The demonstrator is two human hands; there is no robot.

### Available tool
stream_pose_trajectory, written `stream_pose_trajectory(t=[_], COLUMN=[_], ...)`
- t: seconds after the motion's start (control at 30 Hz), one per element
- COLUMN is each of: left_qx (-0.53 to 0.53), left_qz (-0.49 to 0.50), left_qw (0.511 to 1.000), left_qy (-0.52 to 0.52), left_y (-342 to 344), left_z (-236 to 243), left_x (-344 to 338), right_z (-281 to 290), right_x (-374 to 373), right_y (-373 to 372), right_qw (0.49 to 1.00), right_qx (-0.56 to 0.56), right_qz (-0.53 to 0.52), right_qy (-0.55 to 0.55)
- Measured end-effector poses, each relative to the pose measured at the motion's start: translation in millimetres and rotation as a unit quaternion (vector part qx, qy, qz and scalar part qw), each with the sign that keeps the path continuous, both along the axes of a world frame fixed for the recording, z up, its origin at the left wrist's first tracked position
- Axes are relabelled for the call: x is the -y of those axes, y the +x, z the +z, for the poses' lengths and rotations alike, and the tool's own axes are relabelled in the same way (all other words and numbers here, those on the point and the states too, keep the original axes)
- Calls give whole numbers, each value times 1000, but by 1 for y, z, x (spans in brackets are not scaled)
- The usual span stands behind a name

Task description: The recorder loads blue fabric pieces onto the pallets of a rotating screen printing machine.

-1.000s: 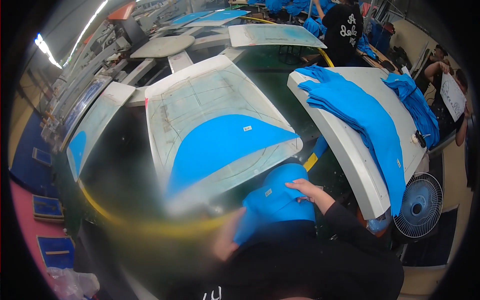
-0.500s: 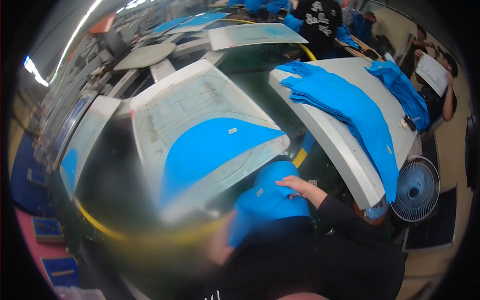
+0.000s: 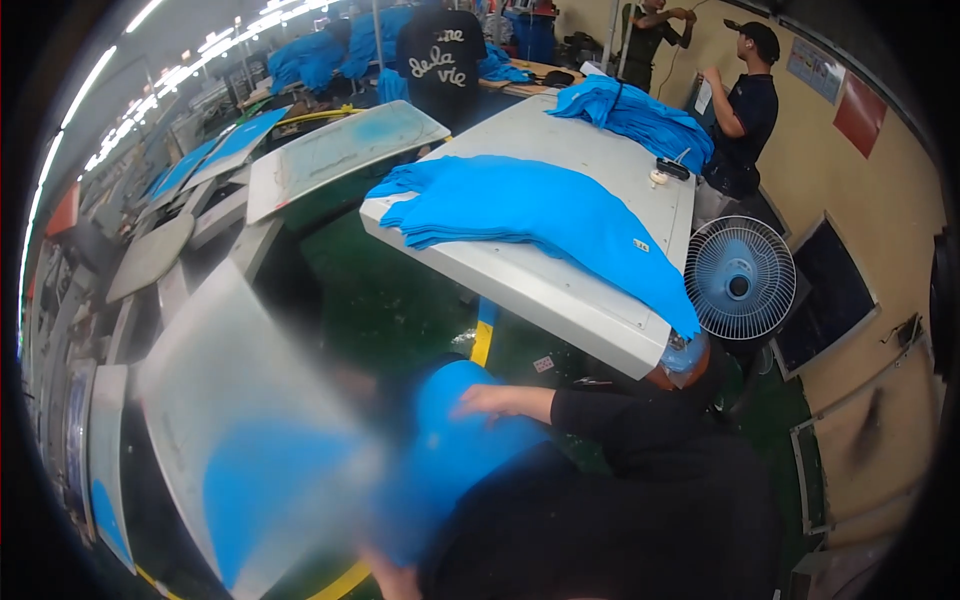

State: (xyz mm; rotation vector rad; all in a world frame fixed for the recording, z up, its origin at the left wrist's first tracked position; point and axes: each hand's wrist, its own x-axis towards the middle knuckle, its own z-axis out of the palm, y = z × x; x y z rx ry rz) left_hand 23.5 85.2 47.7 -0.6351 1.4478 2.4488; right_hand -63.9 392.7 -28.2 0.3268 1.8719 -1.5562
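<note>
Against my body lies a stack of blue fabric pieces (image 3: 450,440), partly smeared by blur. My right hand (image 3: 485,402) is on its upper part, thumb and fingers closed on the cloth. At the stack's lower left edge is my left hand (image 3: 392,574); its fingers are hidden and blurred. Left of the stack, a pale printing board (image 3: 190,350) carries one flat blue cut piece (image 3: 260,480), its right end lost in blur.
Ahead on the right, a white table (image 3: 500,135) bears a fanned pile of blue pieces (image 3: 540,200) and a bundled blue pile (image 3: 640,115). A fan (image 3: 740,285) stands by its end. More boards (image 3: 340,150) spread leftward. Other people (image 3: 440,60) stand farther back.
My view has swung to the right, so the board and table sit farther left. My right hand and the blue stack remain together; my left hand stays at the stack's lower edge.
</note>
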Motion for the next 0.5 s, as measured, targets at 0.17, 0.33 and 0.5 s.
stream_pose_trajectory(t=[0.17,0.33,0.5], left_qx=[-107,-269,-395], left_qz=[158,141,206], left_qw=[979,924,730], left_qy=[-66,-231,-518], left_y=[-11,-11,-35], left_z=[27,22,93], left_x=[50,145,124], right_z=[21,106,172], right_x=[-5,-17,-20], right_y=[-1,-25,-60], right_qw=[984,950,873], right_qx=[-173,-269,-361], right_qz=[40,-105,-202], right_qy=[-13,-122,-258])
